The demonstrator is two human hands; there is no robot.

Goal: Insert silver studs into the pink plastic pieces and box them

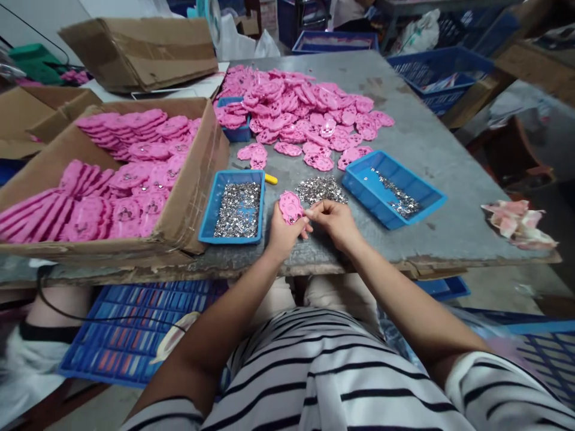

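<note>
1. A worker's left hand [282,234] closes around a pink scalloped plastic piece [291,206] above the front of the counter [404,134].
2. The right hand [336,220] pinches its fingertips together at the piece's edge; whether they grip anything is unclear.
3. Beyond, small metal parts [320,189] lie heaped.

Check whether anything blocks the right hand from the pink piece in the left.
Nothing visible does: the right hand is at the lower right edge of the pink piece in the left hand. The metal pile lies beyond, on the table.
</note>
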